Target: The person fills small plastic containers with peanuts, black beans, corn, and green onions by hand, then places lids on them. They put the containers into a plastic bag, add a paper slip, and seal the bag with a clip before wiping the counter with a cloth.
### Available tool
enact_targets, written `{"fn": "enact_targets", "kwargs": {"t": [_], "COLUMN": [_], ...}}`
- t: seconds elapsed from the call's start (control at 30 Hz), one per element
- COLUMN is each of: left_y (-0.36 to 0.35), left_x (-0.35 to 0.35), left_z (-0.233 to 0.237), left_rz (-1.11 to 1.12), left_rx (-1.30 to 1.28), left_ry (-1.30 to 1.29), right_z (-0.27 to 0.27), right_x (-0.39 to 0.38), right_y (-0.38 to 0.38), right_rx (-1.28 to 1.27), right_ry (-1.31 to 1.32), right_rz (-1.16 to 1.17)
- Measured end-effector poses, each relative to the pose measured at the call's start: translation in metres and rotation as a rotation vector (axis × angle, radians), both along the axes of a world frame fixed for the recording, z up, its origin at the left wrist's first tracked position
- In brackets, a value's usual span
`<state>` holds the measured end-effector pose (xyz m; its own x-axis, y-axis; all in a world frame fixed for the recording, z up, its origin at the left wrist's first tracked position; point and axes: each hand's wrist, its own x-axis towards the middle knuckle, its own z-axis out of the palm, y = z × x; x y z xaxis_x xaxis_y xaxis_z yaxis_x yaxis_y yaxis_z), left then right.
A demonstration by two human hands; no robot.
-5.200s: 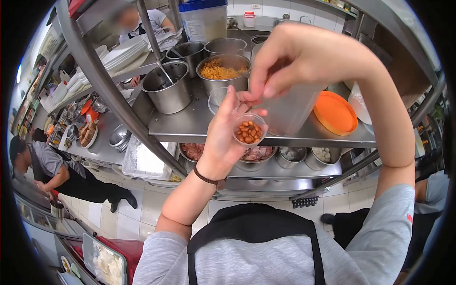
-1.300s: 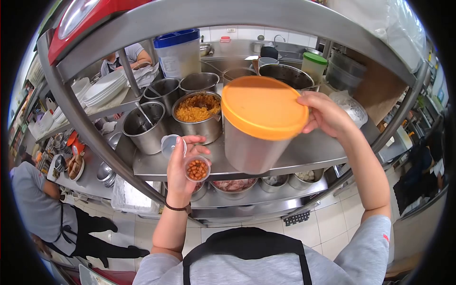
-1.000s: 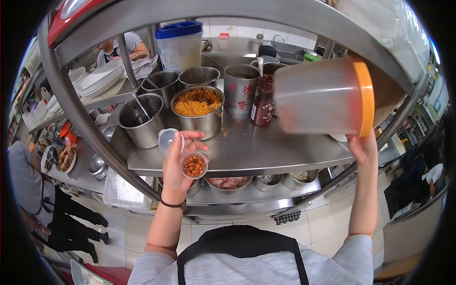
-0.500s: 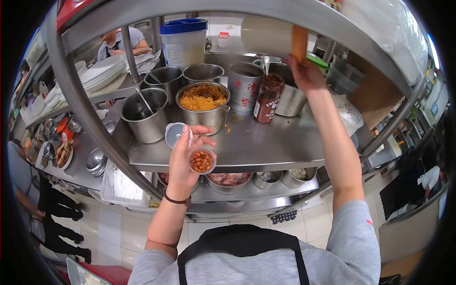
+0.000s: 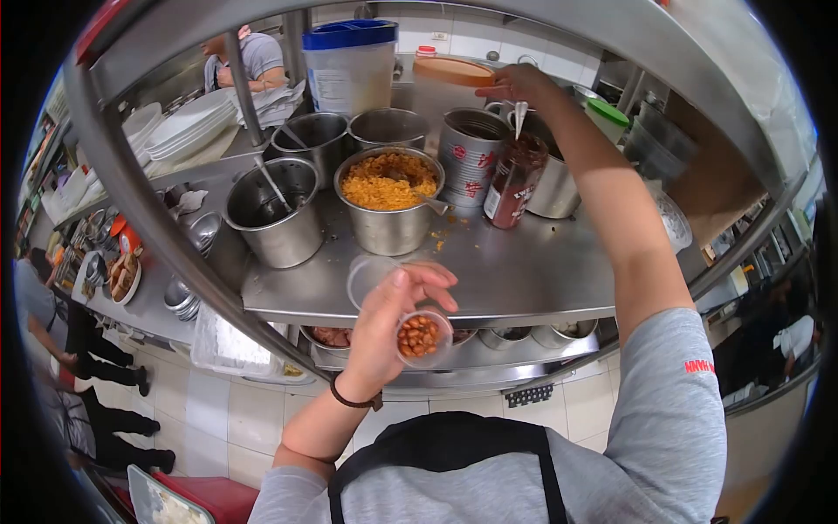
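My left hand [image 5: 377, 336] is curled around a small clear cup [image 5: 446, 348] with reddish-brown peanuts or beans [image 5: 419, 336] in it. A clear round lid [image 5: 360, 281] is tucked by the thumb of the same hand, above the front edge of the steel shelf. At the back, my right hand [image 5: 521, 86] grips the orange lid [image 5: 454, 72] of a large translucent tub [image 5: 436, 98]. That tub is upright behind a steel pot and a big tin can [image 5: 471, 157]; its base is hidden.
On the shelf [image 5: 393, 284] stand a pot of orange shredded food [image 5: 388, 223], a pot of dark sauce [image 5: 279, 223] and a red-brown jar with a spoon [image 5: 515, 183]. A blue-lidded container [image 5: 349, 74] is behind. A frame post [image 5: 166, 192] slants at left. Other people stand beyond.
My right hand has swung left with the tub, which went from lying sideways in the air to upright. My left hand has shifted right with the cup and lid.
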<state>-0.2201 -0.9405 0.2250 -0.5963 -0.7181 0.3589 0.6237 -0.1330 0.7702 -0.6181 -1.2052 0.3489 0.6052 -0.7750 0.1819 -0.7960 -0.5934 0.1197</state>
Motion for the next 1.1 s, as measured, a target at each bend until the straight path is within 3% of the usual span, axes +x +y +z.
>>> {"fn": "enact_targets", "kwargs": {"t": [0.03, 0.1, 0.13, 0.23, 0.3, 0.37, 0.57, 0.67, 0.7, 0.73, 0.77, 0.8, 0.87, 0.93, 0.97, 1.0, 1.03, 1.1], "left_y": [0.002, 0.005, 0.007, 0.020, 0.031, 0.039, 0.067, 0.105, 0.120, 0.135, 0.151, 0.165, 0.180, 0.206, 0.225, 0.235, 0.244, 0.260], "left_x": [-0.006, -0.020, -0.029, -0.061, -0.081, -0.094, -0.111, -0.120, -0.119, -0.119, -0.118, -0.117, -0.115, -0.108, -0.104, -0.103, -0.104, -0.105], "left_z": [-0.001, -0.004, -0.007, -0.011, -0.018, -0.030, -0.068, -0.088, -0.094, -0.099, -0.104, -0.108, -0.115, -0.114, -0.113, -0.112, -0.113, -0.116], "left_rz": [-0.016, -0.165, -0.249, -0.478, -0.613, -0.854, -1.102, -1.206, -1.232, -1.252, -1.306, -1.365, -1.461, -1.535, -1.578, -1.605, -1.604, -1.668], "left_rx": [0.003, -0.046, -0.051, -0.052, -0.074, 0.080, 0.215, 0.146, 0.152, 0.161, 0.167, 0.167, 0.189, 0.169, 0.168, 0.166, 0.177, 0.125], "left_ry": [-0.007, -0.009, -0.008, -0.019, -0.080, -0.074, -0.177, -0.231, -0.259, -0.277, -0.271, -0.317, -0.370, -0.392, -0.402, -0.411, -0.403, -0.386], "right_z": [-0.001, 0.022, 0.030, 0.017, -0.008, -0.056, -0.203, -0.254, -0.273, -0.289, -0.298, -0.303, -0.303, -0.278, -0.263, -0.258, -0.250, -0.238], "right_x": [-0.005, 0.036, 0.046, 0.069, 0.088, 0.097, 0.165, 0.218, 0.239, 0.257, 0.275, 0.294, 0.330, 0.372, 0.399, 0.405, 0.420, 0.436], "right_y": [0.006, 0.081, 0.127, 0.240, 0.310, 0.366, 0.515, 0.588, 0.607, 0.623, 0.641, 0.656, 0.675, 0.707, 0.734, 0.745, 0.752, 0.763], "right_rx": [0.003, 0.027, 0.139, -0.310, -0.407, -0.458, -0.639, -0.700, -0.738, -0.892, -1.021, -1.034, -1.112, -1.004, -1.125, -1.265, -1.303, -1.250], "right_ry": [-0.007, -0.826, -1.204, -1.087, -1.106, -1.243, -1.381, -1.120, -1.115, -0.908, -0.679, -0.644, -0.946, -1.007, -1.038, -0.895, -1.054, -0.925], "right_rz": [-0.016, -0.473, -0.377, -0.458, -0.655, -0.618, -1.220, -1.662, -1.722, -1.734, -1.727, -1.765, -1.799, -2.095, -2.228, -2.173, -2.212, -2.244]}}
